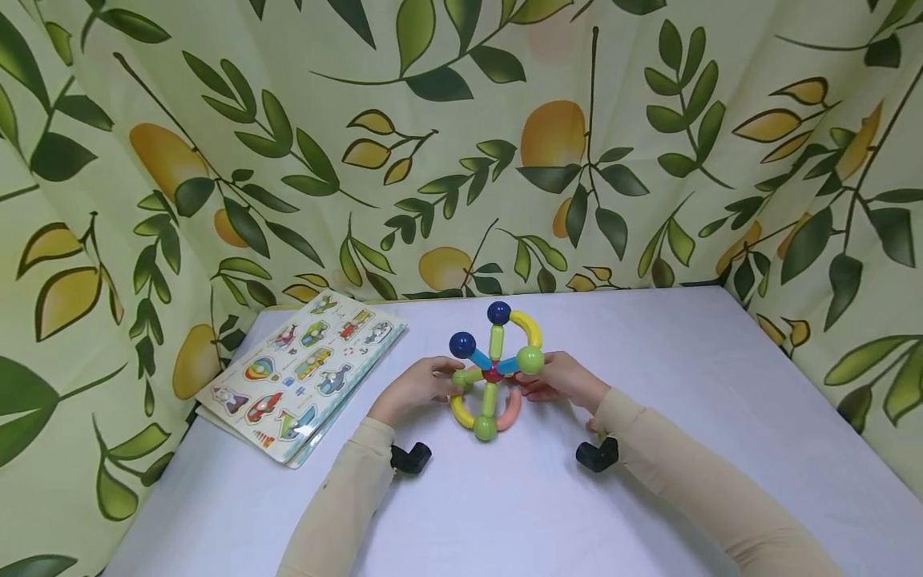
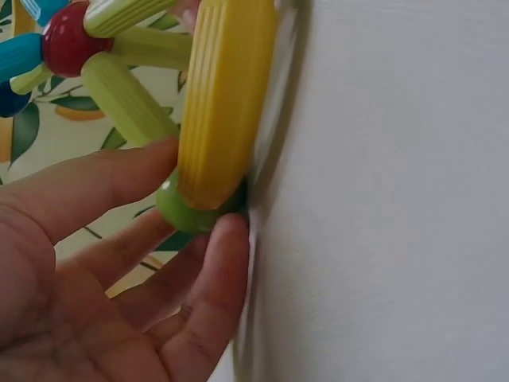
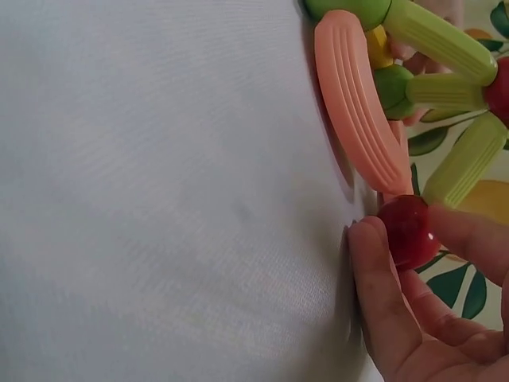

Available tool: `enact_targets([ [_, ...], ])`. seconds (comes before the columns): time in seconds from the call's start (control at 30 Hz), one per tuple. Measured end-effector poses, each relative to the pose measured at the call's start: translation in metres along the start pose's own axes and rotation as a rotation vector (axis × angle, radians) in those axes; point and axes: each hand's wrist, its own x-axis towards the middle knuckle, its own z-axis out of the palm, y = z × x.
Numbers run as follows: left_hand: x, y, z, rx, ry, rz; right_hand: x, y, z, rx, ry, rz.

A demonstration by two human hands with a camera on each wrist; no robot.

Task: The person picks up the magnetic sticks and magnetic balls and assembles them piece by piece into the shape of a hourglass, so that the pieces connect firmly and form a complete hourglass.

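A ball-and-stick building toy stands on the table, its short rods meeting at a red centre ball (image 1: pixel 493 372). My left hand (image 1: pixel 417 390) pinches a green ball (image 2: pixel 187 216) at the toy's lower left, where a yellow curved rod (image 2: pixel 227 103) joins it. On the other side, my right hand (image 1: pixel 566 381) grips a red corner ball (image 3: pixel 409 232) between thumb and fingers. A pink curved rod (image 3: pixel 358 103) runs from that corner to the front green ball (image 1: pixel 485 428). Higher up are two dark blue balls (image 1: pixel 462 345), a light green ball (image 1: pixel 530 360) and another yellow curved rod (image 1: pixel 529 327).
Picture puzzle boards (image 1: pixel 284 365) with vehicle images lie stacked at the table's left. A leaf-and-fruit patterned curtain (image 1: pixel 461 200) hangs along the back and sides. The white table (image 1: pixel 505 513) spreads around the toy. Black mounts (image 1: pixel 413 458) sit at both wrists.
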Motion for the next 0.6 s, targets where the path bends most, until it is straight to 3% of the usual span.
enact_targets([
  [0.13,0.003,0.005,-0.005,0.046,0.008,0.023,-0.006,0.001,0.002,-0.042,0.020,0.028],
  [0.23,0.014,0.010,-0.010,0.055,-0.012,0.063,-0.012,0.005,0.005,-0.102,0.019,0.045],
  [0.5,0.048,0.023,-0.014,0.066,-0.244,0.236,-0.024,0.013,0.021,-0.167,-0.053,0.012],
  [0.6,0.056,0.031,-0.012,0.103,-0.300,0.245,-0.025,0.010,0.023,-0.165,-0.039,0.018],
])
